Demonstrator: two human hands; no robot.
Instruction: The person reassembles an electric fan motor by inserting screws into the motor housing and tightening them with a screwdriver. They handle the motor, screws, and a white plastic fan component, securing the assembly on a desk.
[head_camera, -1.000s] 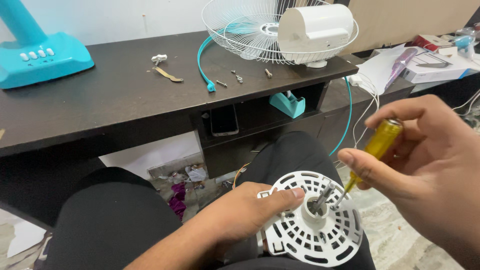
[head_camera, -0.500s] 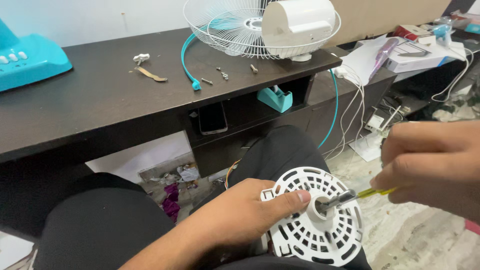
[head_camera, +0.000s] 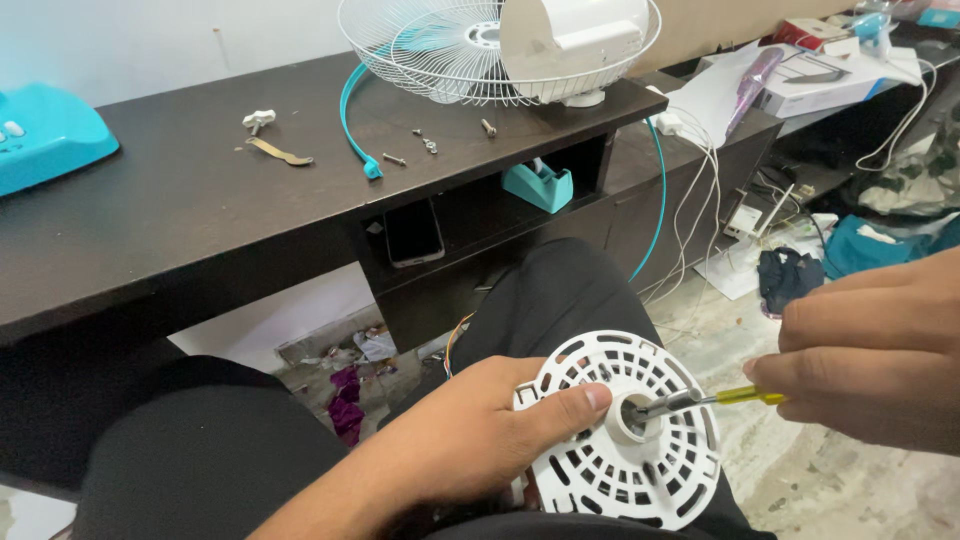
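A round white slotted fan motor cover (head_camera: 625, 470) rests on my lap with a metal shaft (head_camera: 662, 405) sticking out of its central hub. My left hand (head_camera: 470, 440) grips the cover's left side, thumb stretched toward the hub. My right hand (head_camera: 875, 350) is closed on a yellow-handled screwdriver (head_camera: 745, 397). The tool lies nearly level, its thin blade reaching left to the shaft and hub. Most of the handle is hidden inside my fingers.
A dark desk (head_camera: 180, 220) stands ahead with a white fan grille and motor housing (head_camera: 520, 45), loose screws (head_camera: 425, 143), a metal clip (head_camera: 275, 152), a teal cable (head_camera: 350, 120) and a teal fan base (head_camera: 45, 135). A phone (head_camera: 412, 232) and tape dispenser (head_camera: 540, 185) sit on the shelf. Cables and clutter lie on the floor at right.
My right hand dropped and tipped the screwdriver from steeply upright to nearly level against the hub. The view shifted right. My left hand kept its hold on the cover.
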